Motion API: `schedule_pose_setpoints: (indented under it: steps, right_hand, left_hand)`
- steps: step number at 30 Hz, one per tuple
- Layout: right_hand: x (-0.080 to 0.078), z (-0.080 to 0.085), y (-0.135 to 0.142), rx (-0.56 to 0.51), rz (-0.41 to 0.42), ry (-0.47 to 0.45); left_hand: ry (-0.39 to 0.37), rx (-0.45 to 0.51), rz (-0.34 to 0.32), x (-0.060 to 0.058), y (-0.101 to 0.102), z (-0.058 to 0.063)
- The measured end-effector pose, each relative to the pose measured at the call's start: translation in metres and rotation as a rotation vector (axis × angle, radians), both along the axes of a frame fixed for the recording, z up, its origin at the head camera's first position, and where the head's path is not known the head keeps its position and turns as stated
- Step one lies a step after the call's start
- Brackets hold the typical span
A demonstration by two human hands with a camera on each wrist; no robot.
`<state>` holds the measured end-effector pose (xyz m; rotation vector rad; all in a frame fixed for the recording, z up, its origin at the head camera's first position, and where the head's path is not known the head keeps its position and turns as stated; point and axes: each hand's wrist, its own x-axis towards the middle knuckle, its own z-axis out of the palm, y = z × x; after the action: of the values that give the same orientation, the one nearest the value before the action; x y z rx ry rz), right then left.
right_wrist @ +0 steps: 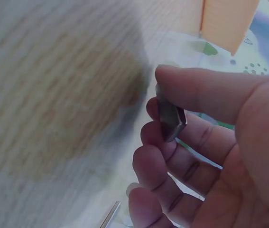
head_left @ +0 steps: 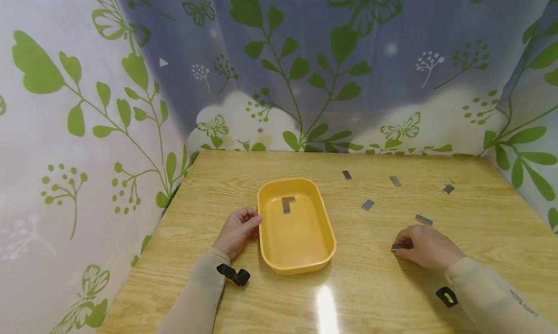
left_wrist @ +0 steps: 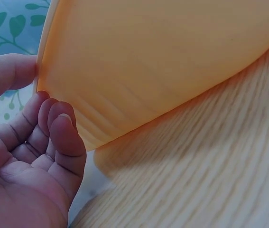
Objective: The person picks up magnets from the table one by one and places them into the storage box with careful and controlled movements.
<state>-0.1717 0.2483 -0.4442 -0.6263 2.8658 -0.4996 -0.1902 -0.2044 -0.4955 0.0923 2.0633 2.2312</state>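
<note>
Between the thumb and fingertips of the right hand (head_left: 427,246), low over the table, is a small, flat, dark grey rectangular bar with a shiny edge (right_wrist: 173,122), firmly pinched. Well to the left of those fingers sits a deep yellow rectangular tray with rounded corners (head_left: 298,239); the left hand (head_left: 239,230) has its thumb and curled fingers at the rim, apparently gripping it. Two similar bars (head_left: 286,207) lie inside, beyond the left fingertips, forming a corner shape. Just past the right knuckles lies one loose grey bar (head_left: 424,220), with four more (head_left: 368,205) scattered farther out on the light wood-grain tabletop (head_left: 362,285). The held bar is thin and smooth-looking, so it could slip or twist if the pinch loosens. The right knuckles could nudge the nearest loose bar, being so close to it. A pull by the left hand might tilt the tray and slide its bars. No brand, label or writing can be read; a grey mark on the right sleeve (head_left: 523,302) is too unclear to make out.
</note>
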Motion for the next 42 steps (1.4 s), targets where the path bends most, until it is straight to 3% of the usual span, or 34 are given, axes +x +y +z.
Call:
schedule_pose_setpoints:
  steps: [6, 19, 33, 42]
  right_hand:
    - [-0.001, 0.009, -0.009, -0.047, 0.016, -0.004]
    - [-0.01, 0.045, -0.041, -0.118, 0.062, -0.015]
    - [-0.019, 0.081, -0.101, -0.135, 0.145, 0.007]
    - [-0.031, 0.087, -0.14, -0.102, 0.188, 0.0]
  left_hand:
    - [0.001, 0.007, -0.008, 0.001, -0.001, -0.001]
    - [0.003, -0.009, 0.005, 0.002, -0.001, -0.002]
    - [0.01, 0.006, 0.013, 0.0, 0.002, -0.001]
    - [0.005, 0.009, 0.002, 0.0, 0.001, -0.002]
